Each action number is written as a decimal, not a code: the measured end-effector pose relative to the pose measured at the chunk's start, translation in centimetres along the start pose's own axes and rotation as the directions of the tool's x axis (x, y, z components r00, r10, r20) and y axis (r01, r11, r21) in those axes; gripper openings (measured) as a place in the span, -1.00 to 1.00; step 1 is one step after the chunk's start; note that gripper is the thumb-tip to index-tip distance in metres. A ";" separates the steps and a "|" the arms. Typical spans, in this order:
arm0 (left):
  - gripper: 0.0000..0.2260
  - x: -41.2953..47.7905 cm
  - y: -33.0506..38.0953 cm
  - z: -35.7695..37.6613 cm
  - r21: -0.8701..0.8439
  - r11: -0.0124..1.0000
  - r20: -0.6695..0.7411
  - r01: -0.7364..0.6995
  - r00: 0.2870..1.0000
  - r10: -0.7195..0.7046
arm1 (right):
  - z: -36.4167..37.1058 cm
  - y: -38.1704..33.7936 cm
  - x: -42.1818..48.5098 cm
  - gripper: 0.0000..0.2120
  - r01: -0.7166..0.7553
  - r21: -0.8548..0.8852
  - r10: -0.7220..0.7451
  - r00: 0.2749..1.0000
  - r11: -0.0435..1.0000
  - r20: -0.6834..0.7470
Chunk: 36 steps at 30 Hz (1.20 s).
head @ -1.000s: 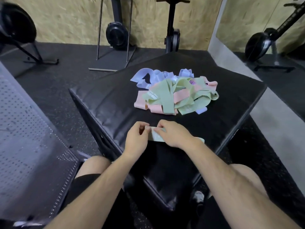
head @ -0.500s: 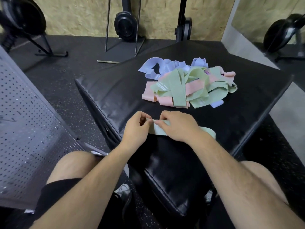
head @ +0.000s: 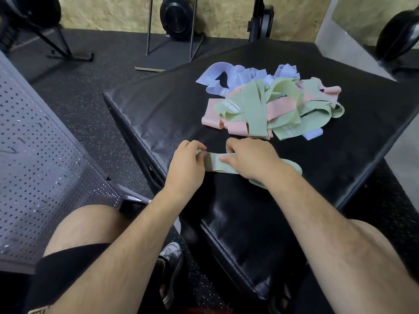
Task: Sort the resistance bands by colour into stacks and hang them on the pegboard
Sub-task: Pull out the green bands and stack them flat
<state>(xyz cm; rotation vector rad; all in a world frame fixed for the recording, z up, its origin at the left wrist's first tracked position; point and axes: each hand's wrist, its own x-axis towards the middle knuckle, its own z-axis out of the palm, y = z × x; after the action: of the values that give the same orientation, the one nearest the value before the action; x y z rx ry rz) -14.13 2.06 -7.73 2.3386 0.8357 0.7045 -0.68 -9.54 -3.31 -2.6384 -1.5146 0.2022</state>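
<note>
A: Where's the green band [head: 214,164]?
B: At the near edge of the black box [head: 158,114], pinched by left hand [head: 188,165] and right hand [head: 251,160]. The pile [head: 272,105] lies mid-box, its white print unreadable.

**Room along both side edges, tight in the middle**

Your left hand [head: 187,164] and right hand [head: 251,159] sit at the near edge of the padded box [head: 158,105], both pinching the green band [head: 215,164] that lies flat there. Just beyond your knuckles, the mixed pile of bands [head: 272,105] blocks the middle of the top. Only a thin strip of bare cover separates it from your right hand. You can pass over open cover along the left edge up to the left corner, and along the right edge past the pile. Off the left edge, a strip of floor runs between the box and the pegboard [head: 45,166], which rises close beside your left knee.
</note>
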 end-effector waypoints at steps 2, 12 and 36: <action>-0.81 0.0 -0.3 0.3 0.047 0.998 0.013 -0.035 0.999 0.035 | 0.1 0.1 0.2 -0.69 -0.007 0.021 0.007 1.000 1.000 0.012; -0.52 -1.6 0.7 1.9 0.278 0.917 0.268 -0.287 0.940 0.213 | 0.0 0.0 0.0 -0.75 0.015 -0.014 -0.016 0.999 1.000 -0.049; -0.45 -1.5 1.1 1.7 0.347 0.904 0.378 -0.249 0.920 0.108 | -2.9 4.6 -2.2 -0.63 -0.198 0.016 0.193 0.968 0.980 0.157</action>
<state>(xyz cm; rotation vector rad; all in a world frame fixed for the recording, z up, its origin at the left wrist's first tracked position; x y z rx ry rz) -13.63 -0.22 -8.60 2.8158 0.6432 0.1775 2.57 -13.80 -0.93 -2.8029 -1.2751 0.4526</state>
